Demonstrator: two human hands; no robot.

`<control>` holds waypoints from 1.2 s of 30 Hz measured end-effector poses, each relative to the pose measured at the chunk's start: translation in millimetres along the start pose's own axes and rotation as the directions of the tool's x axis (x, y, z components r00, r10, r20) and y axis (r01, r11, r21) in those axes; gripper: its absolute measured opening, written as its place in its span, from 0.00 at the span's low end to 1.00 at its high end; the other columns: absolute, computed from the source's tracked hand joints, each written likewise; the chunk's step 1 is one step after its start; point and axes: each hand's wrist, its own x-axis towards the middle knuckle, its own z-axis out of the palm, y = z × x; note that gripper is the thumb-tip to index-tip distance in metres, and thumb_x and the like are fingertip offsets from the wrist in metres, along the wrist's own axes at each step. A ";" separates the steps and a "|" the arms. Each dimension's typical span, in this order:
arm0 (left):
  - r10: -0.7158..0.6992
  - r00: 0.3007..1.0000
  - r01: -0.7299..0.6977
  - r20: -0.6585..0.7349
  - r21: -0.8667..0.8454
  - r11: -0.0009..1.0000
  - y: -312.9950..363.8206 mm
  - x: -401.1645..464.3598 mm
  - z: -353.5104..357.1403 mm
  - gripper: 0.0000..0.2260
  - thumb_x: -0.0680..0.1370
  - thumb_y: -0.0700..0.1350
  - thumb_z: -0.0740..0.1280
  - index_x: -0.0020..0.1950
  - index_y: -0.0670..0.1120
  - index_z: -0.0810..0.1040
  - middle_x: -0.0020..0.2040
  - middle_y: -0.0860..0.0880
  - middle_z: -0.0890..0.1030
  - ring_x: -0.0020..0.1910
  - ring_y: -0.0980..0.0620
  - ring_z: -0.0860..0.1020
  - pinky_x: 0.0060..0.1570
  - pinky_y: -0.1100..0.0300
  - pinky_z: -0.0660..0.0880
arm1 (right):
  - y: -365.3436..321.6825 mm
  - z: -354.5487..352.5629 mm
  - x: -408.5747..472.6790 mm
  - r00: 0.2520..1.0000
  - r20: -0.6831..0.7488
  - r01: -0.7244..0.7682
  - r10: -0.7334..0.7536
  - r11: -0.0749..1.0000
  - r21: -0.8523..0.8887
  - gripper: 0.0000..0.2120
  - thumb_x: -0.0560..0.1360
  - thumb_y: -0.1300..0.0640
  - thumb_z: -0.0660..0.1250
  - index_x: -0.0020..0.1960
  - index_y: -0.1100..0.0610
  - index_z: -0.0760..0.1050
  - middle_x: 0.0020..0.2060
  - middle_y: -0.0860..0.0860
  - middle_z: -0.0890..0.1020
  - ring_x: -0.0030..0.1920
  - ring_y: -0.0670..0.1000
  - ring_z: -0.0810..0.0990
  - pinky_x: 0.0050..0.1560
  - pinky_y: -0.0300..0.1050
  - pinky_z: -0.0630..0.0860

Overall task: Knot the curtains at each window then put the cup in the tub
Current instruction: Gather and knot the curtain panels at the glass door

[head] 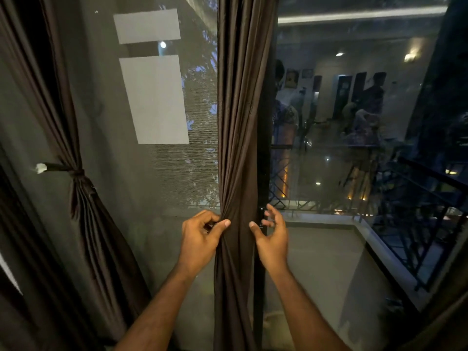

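Left hand (201, 233) pinches the curtain (239, 148); right hand (271, 231) seemingly apart.

plain dark brown curtain (239, 122), black railing (417, 239).

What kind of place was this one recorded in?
Probably a room in a home or flat, at tall windows onto a balcony, at night. Dark curtains hang here: the middle curtain in the person's hands, another curtain already tied back. A balcony railing shows through the glass.
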 end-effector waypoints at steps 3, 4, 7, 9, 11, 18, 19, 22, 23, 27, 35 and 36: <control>-0.010 1.000 0.010 -0.007 -0.017 1.000 -1.2 -1.3 2.1 0.14 0.72 0.43 0.75 0.33 0.55 0.73 0.32 0.56 0.76 0.32 0.58 0.74 0.34 0.60 0.71 | 2.4 -3.0 -3.6 0.988 -0.026 0.153 -0.155 0.986 -0.058 0.12 0.75 0.66 0.72 0.53 0.51 0.82 0.45 0.48 0.84 0.47 0.45 0.83 0.52 0.54 0.81; -0.017 1.000 0.016 -0.012 -0.016 1.000 -1.7 -1.5 2.5 0.15 0.73 0.42 0.76 0.33 0.55 0.74 0.32 0.55 0.75 0.32 0.57 0.74 0.34 0.58 0.72 | 4.9 -4.6 -6.6 0.981 -0.079 0.171 -0.177 0.982 -0.076 0.13 0.76 0.66 0.71 0.51 0.49 0.82 0.45 0.47 0.83 0.47 0.45 0.83 0.50 0.54 0.81; -0.034 0.999 0.034 -0.006 -0.010 0.999 -3.4 -1.3 2.5 0.13 0.73 0.38 0.76 0.34 0.47 0.75 0.32 0.53 0.76 0.32 0.54 0.75 0.34 0.55 0.72 | 13.4 -6.6 -9.6 0.984 -0.137 0.105 -0.114 0.992 -0.069 0.18 0.75 0.64 0.72 0.60 0.47 0.78 0.51 0.48 0.79 0.52 0.47 0.79 0.53 0.49 0.80; -0.035 0.999 0.035 0.021 -0.025 0.999 -2.7 -1.3 1.9 0.13 0.74 0.39 0.76 0.34 0.45 0.75 0.32 0.52 0.76 0.33 0.53 0.75 0.34 0.54 0.72 | 16.8 -3.8 -6.4 0.998 -0.034 0.057 -0.058 0.998 -0.022 0.26 0.73 0.62 0.76 0.68 0.47 0.74 0.59 0.45 0.78 0.56 0.45 0.78 0.57 0.43 0.77; -0.030 0.999 0.032 0.044 -0.046 0.998 -2.1 -1.8 1.1 0.12 0.74 0.40 0.75 0.34 0.45 0.75 0.32 0.53 0.75 0.32 0.52 0.75 0.34 0.55 0.72 | 14.2 0.6 1.3 0.993 0.118 0.009 -0.015 0.998 0.055 0.31 0.72 0.61 0.77 0.72 0.48 0.70 0.65 0.40 0.77 0.60 0.42 0.77 0.60 0.42 0.76; -0.050 0.999 0.050 -0.005 0.004 0.999 -5.4 3.1 -4.4 0.14 0.73 0.36 0.76 0.33 0.45 0.75 0.31 0.51 0.75 0.31 0.56 0.73 0.32 0.57 0.70 | 7.8 6.2 8.0 0.998 0.043 0.042 -0.047 0.994 0.106 0.14 0.74 0.64 0.75 0.47 0.44 0.82 0.41 0.45 0.86 0.44 0.46 0.85 0.48 0.52 0.82; -0.034 0.999 0.035 -0.033 0.035 0.999 -6.4 3.9 -4.6 0.14 0.73 0.37 0.76 0.33 0.44 0.75 0.31 0.51 0.75 0.31 0.57 0.73 0.33 0.60 0.69 | 7.6 4.9 3.1 0.998 -0.034 0.060 -0.057 0.994 0.086 0.13 0.73 0.63 0.75 0.44 0.44 0.81 0.38 0.44 0.85 0.40 0.44 0.83 0.45 0.51 0.81; 0.009 0.997 0.001 -0.080 0.126 0.992 -6.6 4.7 -1.1 0.13 0.72 0.39 0.77 0.33 0.45 0.74 0.32 0.55 0.74 0.33 0.59 0.73 0.34 0.70 0.66 | 0.4 8.0 -19.3 0.966 -0.170 0.180 -0.194 0.979 -0.095 0.09 0.74 0.61 0.75 0.50 0.49 0.80 0.40 0.44 0.81 0.40 0.45 0.81 0.44 0.50 0.80; 0.017 0.996 -0.003 -0.087 0.153 0.988 -6.1 4.7 0.6 0.13 0.72 0.40 0.76 0.33 0.47 0.74 0.32 0.56 0.74 0.33 0.60 0.74 0.34 0.71 0.65 | -3.6 11.8 -29.4 0.948 -0.154 0.253 -0.277 0.955 -0.155 0.08 0.75 0.60 0.74 0.52 0.51 0.80 0.42 0.45 0.81 0.42 0.46 0.81 0.45 0.48 0.80; 0.007 0.996 0.008 -0.092 0.156 0.988 -5.7 3.3 6.6 0.14 0.73 0.40 0.76 0.34 0.50 0.74 0.32 0.55 0.74 0.34 0.58 0.75 0.34 0.71 0.66 | -16.7 26.8 -59.7 0.883 -0.012 0.454 -0.470 0.860 -0.232 0.15 0.77 0.63 0.70 0.63 0.56 0.80 0.50 0.47 0.82 0.49 0.48 0.82 0.49 0.48 0.80; -0.126 0.992 0.124 -0.028 -0.083 0.989 -11.4 2.6 -2.7 0.12 0.76 0.38 0.74 0.34 0.42 0.78 0.32 0.48 0.76 0.33 0.49 0.76 0.34 0.54 0.73 | -23.0 49.0 -74.0 0.840 0.079 0.536 -0.537 0.795 -0.285 0.16 0.78 0.67 0.67 0.65 0.60 0.80 0.46 0.50 0.79 0.43 0.49 0.81 0.44 0.47 0.80; -0.141 0.990 0.139 -0.003 -0.121 0.983 -12.3 2.2 -5.0 0.11 0.77 0.38 0.73 0.34 0.42 0.79 0.33 0.47 0.77 0.34 0.48 0.76 0.35 0.53 0.74 | -23.3 51.5 -75.1 0.840 0.075 0.535 -0.538 0.795 -0.287 0.14 0.79 0.66 0.67 0.63 0.61 0.81 0.46 0.50 0.79 0.42 0.50 0.81 0.43 0.47 0.80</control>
